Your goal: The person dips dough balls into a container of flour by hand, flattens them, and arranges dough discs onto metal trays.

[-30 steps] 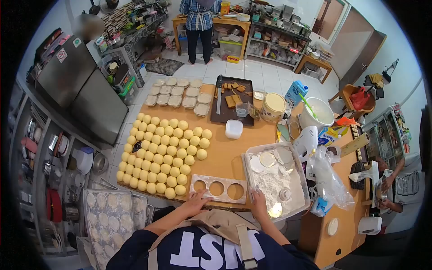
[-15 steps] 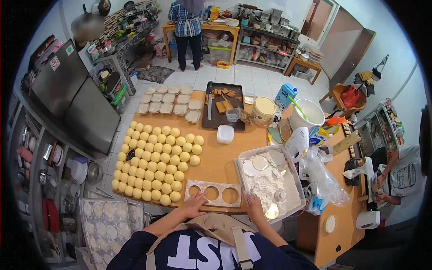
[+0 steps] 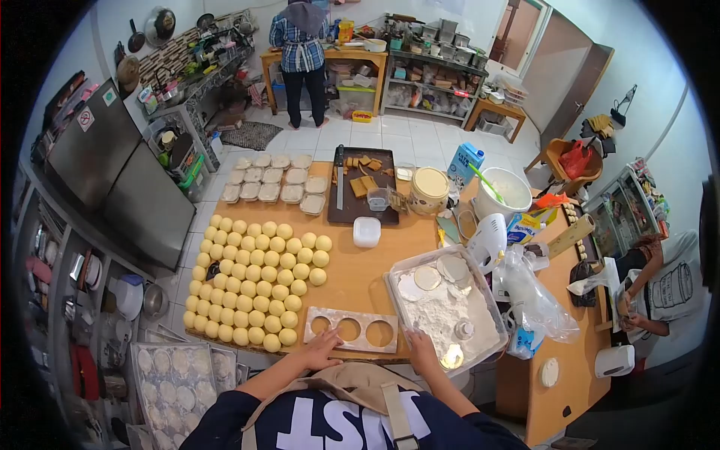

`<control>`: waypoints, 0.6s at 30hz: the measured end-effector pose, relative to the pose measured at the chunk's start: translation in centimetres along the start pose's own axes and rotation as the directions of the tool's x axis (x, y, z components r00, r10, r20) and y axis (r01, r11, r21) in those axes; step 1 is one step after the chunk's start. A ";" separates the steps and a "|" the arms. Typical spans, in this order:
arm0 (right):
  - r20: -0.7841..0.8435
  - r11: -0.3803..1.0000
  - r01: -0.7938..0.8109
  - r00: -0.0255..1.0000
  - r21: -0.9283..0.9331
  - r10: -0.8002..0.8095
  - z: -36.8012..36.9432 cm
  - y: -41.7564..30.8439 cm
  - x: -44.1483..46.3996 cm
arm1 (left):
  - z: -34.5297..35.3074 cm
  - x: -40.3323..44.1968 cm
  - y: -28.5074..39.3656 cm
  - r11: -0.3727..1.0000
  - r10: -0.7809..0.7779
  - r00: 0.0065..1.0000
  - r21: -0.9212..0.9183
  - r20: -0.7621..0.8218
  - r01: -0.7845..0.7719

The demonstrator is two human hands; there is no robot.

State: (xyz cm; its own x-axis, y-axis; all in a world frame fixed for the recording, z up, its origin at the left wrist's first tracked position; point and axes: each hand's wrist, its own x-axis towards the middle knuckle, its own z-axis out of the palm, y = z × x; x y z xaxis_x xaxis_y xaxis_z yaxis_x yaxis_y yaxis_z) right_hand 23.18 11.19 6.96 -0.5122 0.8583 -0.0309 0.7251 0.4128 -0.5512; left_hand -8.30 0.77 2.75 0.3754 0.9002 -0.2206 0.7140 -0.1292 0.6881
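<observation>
Your left hand [image 3: 322, 349] rests at the lower left end of the three-hole board [image 3: 364, 331], its fingers slightly spread over the corner beside the first hole. Your right hand [image 3: 421, 350] is at the near left edge of the flour tub [image 3: 484, 330]; whether its fingers grip the rim or only lie against it, you cannot tell from here. The board lies flat along the near edge of the wooden table [image 3: 356, 281], between the yellow dough balls [image 3: 251, 289] on its left and the tub on its right. Inside the tub, loose flour [image 3: 435, 313] fills the middle, with pale flat discs [image 3: 427, 278] toward the far side. Past the board, a white square container [image 3: 366, 232] stands just before the dark baking tray [image 3: 360, 208], where a long knife [image 3: 340, 187] lies along the left side.
</observation>
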 end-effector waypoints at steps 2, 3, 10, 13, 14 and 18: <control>-0.017 1.000 0.007 1.000 -0.014 -0.008 -0.1 -0.2 0.2 | -0.3 0.2 0.5 1.000 -0.014 1.000 0.012 0.012 0.014; -0.043 0.999 0.033 0.999 -0.016 -0.033 0.1 0.2 0.1 | -0.3 0.3 0.6 1.000 -0.020 1.000 0.017 0.013 0.019; 0.011 0.998 -0.030 0.999 -0.054 0.031 -1.1 -0.8 0.0 | 0.3 0.6 0.3 0.999 -0.038 0.999 0.005 0.030 0.038; -0.022 0.998 0.012 1.000 -0.062 -0.014 -1.5 -1.1 -0.1 | 0.4 0.8 0.5 0.998 -0.054 0.998 0.016 0.043 0.053; -0.025 0.998 0.011 1.000 -0.064 -0.012 -1.5 -1.1 0.0 | 0.5 0.9 0.4 0.998 -0.060 0.997 0.022 0.049 0.059; -0.030 0.998 0.009 1.000 -0.065 -0.011 -1.3 -0.8 0.0 | 0.5 0.9 0.1 0.999 -0.039 0.998 -0.010 0.048 0.040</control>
State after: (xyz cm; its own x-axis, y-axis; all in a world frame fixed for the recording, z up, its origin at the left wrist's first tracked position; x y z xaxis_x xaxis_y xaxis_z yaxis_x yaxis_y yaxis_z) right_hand 23.25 11.26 8.46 -0.5061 0.8625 -0.0004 0.7487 0.4391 -0.4965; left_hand -7.60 1.41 2.28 0.3747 0.8838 -0.2802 0.7227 -0.0891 0.6854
